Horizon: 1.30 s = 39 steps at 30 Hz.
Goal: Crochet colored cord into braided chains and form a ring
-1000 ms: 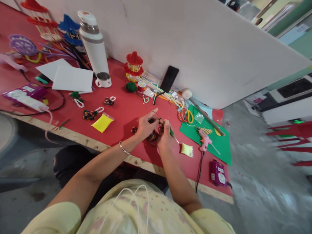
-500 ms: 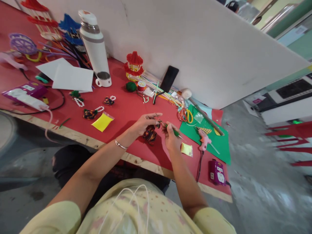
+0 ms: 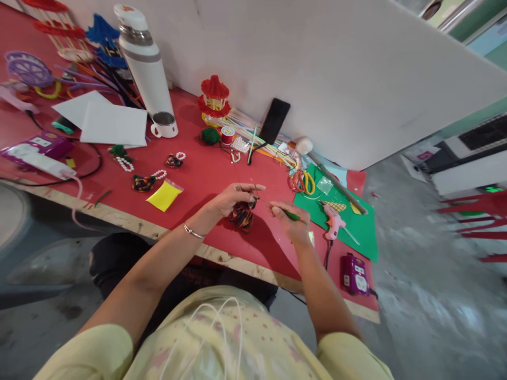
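My left hand [image 3: 234,200] grips the top of a dark multicoloured yarn bundle [image 3: 241,216], which hangs just over the red table surface. My right hand [image 3: 291,219] is closed on a green-handled crochet hook [image 3: 291,215], its thin metal shaft pointing left toward the yarn. The exact contact between the shaft tip and the yarn is too small to tell. Two similar yarn pieces with white bead loops [image 3: 143,182] [image 3: 174,160] lie to the left, beside a yellow packet [image 3: 164,195].
A white flask [image 3: 146,68] and its cup [image 3: 164,125] stand at the back left. A phone [image 3: 274,120] leans against the wall. On the right are scissors [image 3: 308,183], a pink glue gun [image 3: 335,221] on green sheet and a purple power strip [image 3: 355,275].
My right hand has moved right with the hook, away from my left hand, and now covers most of the small pale packet. The camera view has shifted slightly.
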Motion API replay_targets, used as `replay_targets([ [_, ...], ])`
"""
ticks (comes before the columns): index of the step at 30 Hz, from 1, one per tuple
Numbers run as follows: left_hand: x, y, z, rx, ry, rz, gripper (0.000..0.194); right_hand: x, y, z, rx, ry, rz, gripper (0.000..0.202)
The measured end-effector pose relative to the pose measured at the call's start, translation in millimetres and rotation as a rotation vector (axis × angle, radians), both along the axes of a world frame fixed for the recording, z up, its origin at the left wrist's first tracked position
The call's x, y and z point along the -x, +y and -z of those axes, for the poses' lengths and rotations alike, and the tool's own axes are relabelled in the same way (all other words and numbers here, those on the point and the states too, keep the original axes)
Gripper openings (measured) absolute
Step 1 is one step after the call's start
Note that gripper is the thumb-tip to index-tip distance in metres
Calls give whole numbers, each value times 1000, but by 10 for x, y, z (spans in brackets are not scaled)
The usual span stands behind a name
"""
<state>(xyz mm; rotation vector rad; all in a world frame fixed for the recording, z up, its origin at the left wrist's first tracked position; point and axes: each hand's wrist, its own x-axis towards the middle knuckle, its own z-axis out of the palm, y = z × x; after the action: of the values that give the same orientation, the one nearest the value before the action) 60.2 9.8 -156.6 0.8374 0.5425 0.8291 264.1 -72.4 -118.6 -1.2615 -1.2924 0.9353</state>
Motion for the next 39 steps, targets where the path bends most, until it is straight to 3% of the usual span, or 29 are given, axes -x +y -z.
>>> replay_targets([
  [4,32,2,8,-14,33,77,48,-156,4,-106,50,-39,-119,9],
  [8,18,-20,70,-41,44,112,43,-121,25,46,172,239,-107,23],
  [13,-90,-55,162,-198,72,-5,40,170,104,310,235,573,39,32],
  [17,-126,-48,161,-294,117,-117,36,274,178,354,179,677,143,32],
  [23,-119,-56,69,-418,304,-159,17,215,217,275,174,600,151,28],
  [27,-141,-50,116,-501,306,-208,12,166,239,239,142,575,133,28],
  [31,-161,-53,156,-483,275,-213,18,127,254,189,181,547,33,34],
  [36,-153,-95,78,-504,283,-190,23,88,295,78,221,431,12,39],
  [39,-180,-97,88,-411,238,-193,29,98,339,47,237,396,-35,41],
])
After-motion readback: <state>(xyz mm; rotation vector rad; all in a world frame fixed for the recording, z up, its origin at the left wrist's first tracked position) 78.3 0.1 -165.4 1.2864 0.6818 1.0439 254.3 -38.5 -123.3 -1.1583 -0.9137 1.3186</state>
